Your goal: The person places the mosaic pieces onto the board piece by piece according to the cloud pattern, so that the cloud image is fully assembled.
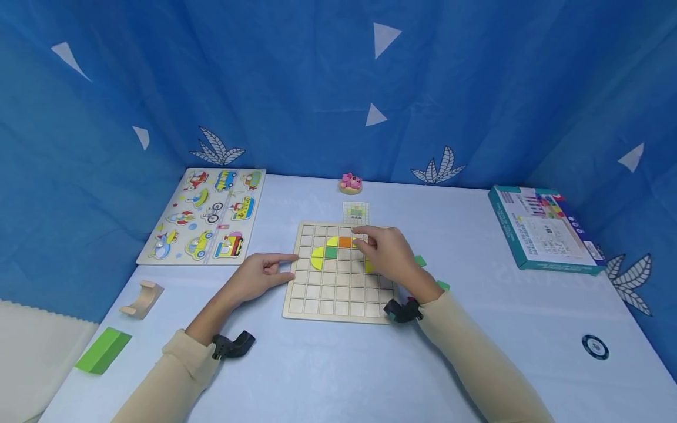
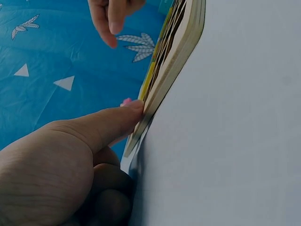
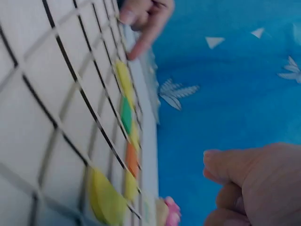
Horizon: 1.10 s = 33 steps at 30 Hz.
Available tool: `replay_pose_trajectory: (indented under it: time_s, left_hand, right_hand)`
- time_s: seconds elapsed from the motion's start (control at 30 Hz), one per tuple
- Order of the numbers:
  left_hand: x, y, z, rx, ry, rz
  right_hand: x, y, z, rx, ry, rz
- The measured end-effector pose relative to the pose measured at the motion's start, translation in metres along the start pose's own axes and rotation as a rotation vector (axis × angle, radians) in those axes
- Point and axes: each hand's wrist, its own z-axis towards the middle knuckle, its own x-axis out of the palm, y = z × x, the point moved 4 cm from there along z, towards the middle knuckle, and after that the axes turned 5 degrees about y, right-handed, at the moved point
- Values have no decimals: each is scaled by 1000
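A square wooden grid board (image 1: 312, 291) lies in the middle of the table. Several flat pieces sit in its upper cells: an orange square (image 1: 345, 242), a green square (image 1: 331, 252) and yellow rounded pieces (image 1: 316, 263). My left hand (image 1: 260, 276) touches the board's left edge with extended thumb and index finger; its other fingers are curled in. Over the board's upper right hovers my right hand (image 1: 388, 254), thumb and index tips a little apart, nothing visible between them. It partly hides a yellow piece (image 1: 368, 265). The right wrist view shows a yellow piece (image 3: 106, 197) below that hand.
A patterned card (image 1: 357, 211) and a pink figurine (image 1: 351, 182) stand behind the board. Loose green pieces (image 1: 443, 285) lie right of it. A vehicle puzzle (image 1: 180, 262), wooden arch (image 1: 141, 299) and green block (image 1: 103, 351) are left; a box (image 1: 550, 232) and round chip (image 1: 595, 347) right.
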Motion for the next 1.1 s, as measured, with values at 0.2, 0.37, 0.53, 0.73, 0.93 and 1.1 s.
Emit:
replay_pose_trajectory:
  time_s: [0.2, 0.37, 0.53, 0.73, 0.93, 1.1]
  left_hand:
    - [-2, -1, -1, -5, -2, 12]
    - [-4, -1, -2, -13, -14, 16]
    - [-1, 0, -1, -5, 0, 10]
    - [-1, -3, 0, -7, -8, 21]
    - [-2, -2, 0, -7, -10, 17]
    - [0, 0, 0, -12, -1, 22]
  right_hand:
    - [-36, -26, -26, 0, 9, 47]
    - [-48, -51, -52, 65, 51, 80]
    - [-53, -85, -81, 129, 58, 114]
    - [-59, -117, -120, 179, 59, 106]
    - [-66, -131, -141, 205, 54, 50]
    - [-64, -134, -144, 224, 84, 36]
